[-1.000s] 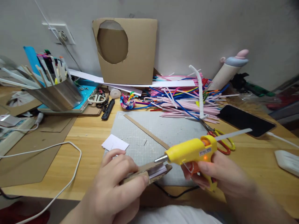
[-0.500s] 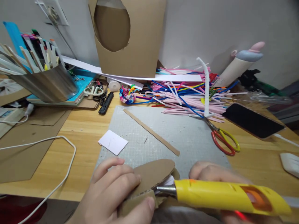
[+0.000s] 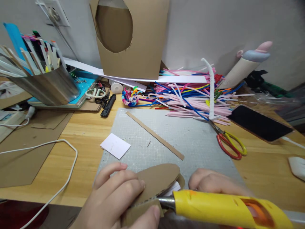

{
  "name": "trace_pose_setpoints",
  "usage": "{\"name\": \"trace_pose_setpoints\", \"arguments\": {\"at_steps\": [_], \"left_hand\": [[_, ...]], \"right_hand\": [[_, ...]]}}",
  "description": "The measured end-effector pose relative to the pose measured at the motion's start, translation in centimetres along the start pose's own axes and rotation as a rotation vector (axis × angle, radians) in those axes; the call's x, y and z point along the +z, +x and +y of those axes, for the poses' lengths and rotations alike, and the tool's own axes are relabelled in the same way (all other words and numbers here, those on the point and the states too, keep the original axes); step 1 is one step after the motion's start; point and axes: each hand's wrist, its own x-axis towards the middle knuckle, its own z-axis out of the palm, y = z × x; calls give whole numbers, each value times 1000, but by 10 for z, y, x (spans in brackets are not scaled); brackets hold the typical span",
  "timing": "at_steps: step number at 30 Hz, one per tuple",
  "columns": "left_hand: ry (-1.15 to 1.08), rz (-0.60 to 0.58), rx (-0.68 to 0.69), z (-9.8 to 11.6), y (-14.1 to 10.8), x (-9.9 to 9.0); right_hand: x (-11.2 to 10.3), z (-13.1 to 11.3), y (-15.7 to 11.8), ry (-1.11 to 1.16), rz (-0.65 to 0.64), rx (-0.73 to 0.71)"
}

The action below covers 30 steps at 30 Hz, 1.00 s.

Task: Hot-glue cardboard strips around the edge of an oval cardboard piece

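My left hand (image 3: 119, 197) grips a layered cardboard piece (image 3: 157, 179) with a rounded top, the fingers lying over its face and the thumb on a folded flap at its near side. Folded white paper (image 3: 173, 189) shows in the gap between the cardboard layers. My right hand (image 3: 214, 183) is closed around a yellow hot glue gun (image 3: 209, 206), mostly hidden behind its body. The gun's metal nozzle (image 3: 167, 201) points left and meets the cardboard edge by my left thumb. Whether glue is coming out cannot be seen.
A grey cutting mat (image 3: 190, 143) bears a cardboard strip (image 3: 154, 135) and a small white paper (image 3: 116, 146). Scissors (image 3: 230, 143) and a phone (image 3: 260, 123) lie on the right. Pipe cleaners (image 3: 190, 98) are heaped behind. A metal pen holder (image 3: 51, 86) stands left, near a white cable (image 3: 75, 162).
The glue gun has shifted slightly left and down, its nozzle moving along the cardboard edge towards my left thumb. My left hand keeps its hold on the cardboard.
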Motion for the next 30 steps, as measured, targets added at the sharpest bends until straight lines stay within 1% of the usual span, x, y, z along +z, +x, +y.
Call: {"name": "trace_pose_setpoints", "arguments": {"at_steps": [2, 3, 5, 7, 11, 13, 16, 21, 23, 26, 28, 30], "left_hand": [[1, 18, -5, 0, 1, 1], [-3, 21, -6, 0, 2, 1], [-9, 13, -10, 0, 4, 2], [-8, 16, -10, 0, 4, 2], [-4, 21, -10, 2, 3, 1], [-4, 28, -8, 4, 3, 2], [1, 81, -5, 6, 6, 3], [-14, 97, -33, 5, 11, -1], [-23, 102, -31, 4, 12, -2], [-35, 96, -25, 6, 12, 2], [-41, 162, -37, 7, 11, 7], [-39, 325, -84, 9, 10, 10]], "right_hand": [[7, -3, 3, -16, 134, -88], [10, -4, 5, -11, 183, -105], [14, -4, 6, 3, 195, -94], [15, -5, 7, 2, 183, -87], [10, -6, 10, -33, 201, -127], [5, -8, 12, -54, 163, -144], [1, -11, 13, -77, 97, -153], [-2, -12, 12, -84, 64, -146], [-2, -12, 11, -77, 71, -147], [-1, -12, 13, -55, 65, -127], [1, -13, 15, -17, 71, -103], [4, -15, 17, 36, 117, -49]]}}
